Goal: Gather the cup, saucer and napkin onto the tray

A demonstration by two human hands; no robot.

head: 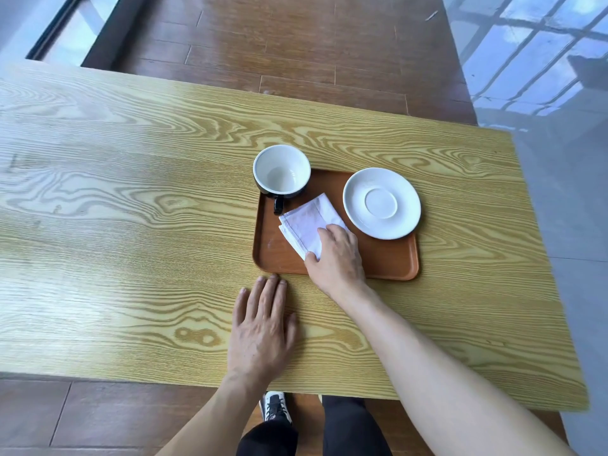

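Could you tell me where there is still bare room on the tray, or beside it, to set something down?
The tray is bare along its near-left corner, between its left rim and the napkin, and at its near-right corner, below the saucer. The far half is crowded: cup, napkin and saucer, with the right hand on the napkin. The table left of the tray is wide open; the left hand rests just before it.

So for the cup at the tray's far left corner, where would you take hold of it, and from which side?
Take the cup by its black handle, coming in from the near side. The handle points toward the person and sticks out clear of the body. The napkin lies just right of it, so the fingers of the free left hand probably have the clearer path.
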